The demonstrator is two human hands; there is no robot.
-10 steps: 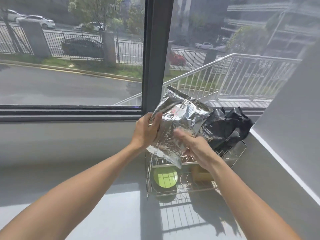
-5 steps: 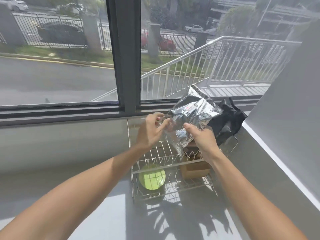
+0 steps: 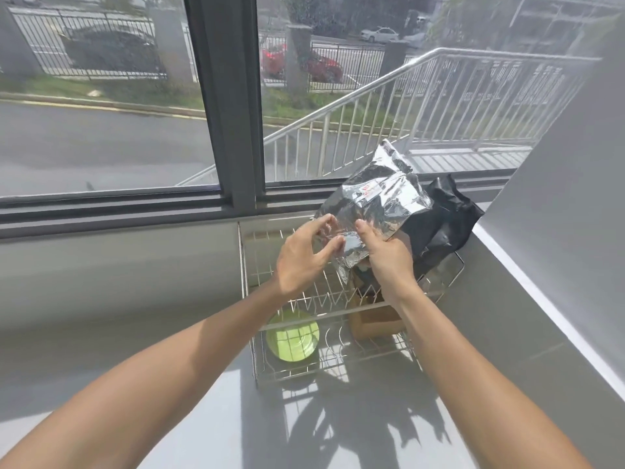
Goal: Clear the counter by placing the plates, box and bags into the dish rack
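A crinkled silver foil bag (image 3: 375, 201) stands tilted over the right half of the wire dish rack (image 3: 248, 292). My right hand (image 3: 385, 255) pinches its lower edge, thumb on top. My left hand (image 3: 301, 258) touches the bag's lower left corner with its fingertips. Behind the foil bag a black bag (image 3: 446, 221) leans at the rack's far right. A brown cardboard box (image 3: 375, 321) sits inside the rack under my right wrist. A green plate (image 3: 292, 336) lies in the rack's near left part.
The rack stands on a grey counter (image 3: 135, 333) against the window sill (image 3: 118, 211). A grey wall (image 3: 558, 231) closes in on the right, close to the rack. Sunlight and shadows fall on the counter in front of the rack.
The foil bag has moved right and lower over the rack, toward the black bag. My left hand has slid from the bag's side to its lower corner. The view has shifted right.
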